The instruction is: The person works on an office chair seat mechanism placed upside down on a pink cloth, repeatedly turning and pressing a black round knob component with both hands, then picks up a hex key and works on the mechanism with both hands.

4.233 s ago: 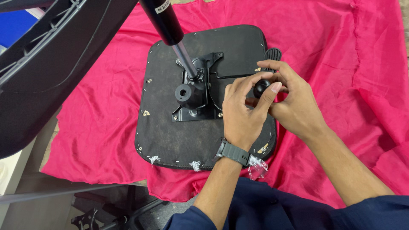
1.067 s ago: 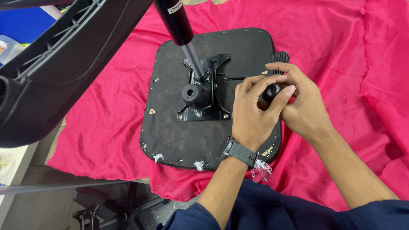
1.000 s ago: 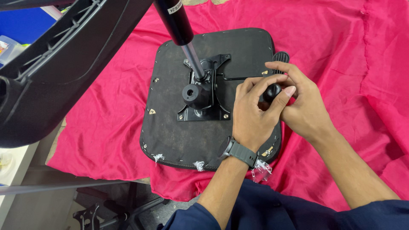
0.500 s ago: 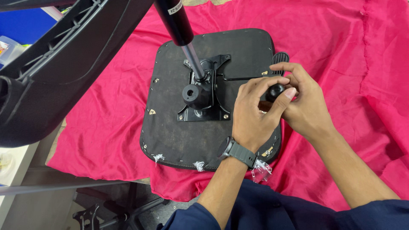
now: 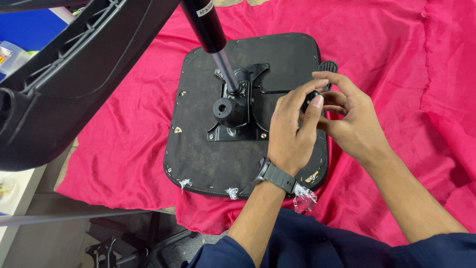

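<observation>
Both hands on a black knob at the seat's right edge.
Left hand (image 5: 293,130) and right hand (image 5: 347,119) are closed, fingers pinched around the knob (image 5: 310,99) beside the seat (image 5: 208,154) on red cloth (image 5: 124,144); better to steady the seat and turn squarely. Knob mostly covered, thread unseen.

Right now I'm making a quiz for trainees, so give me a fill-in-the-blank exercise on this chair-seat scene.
1. The upside-down seat base lies on a ____ cloth.
2. A wristwatch is worn on the ____ wrist.
3. Both hands, the left hand and right hand, close around a small ____ knob.
4. The metal mechanism plate sits at the seat's ____.

Missing words: pink; left; black; centre
</observation>
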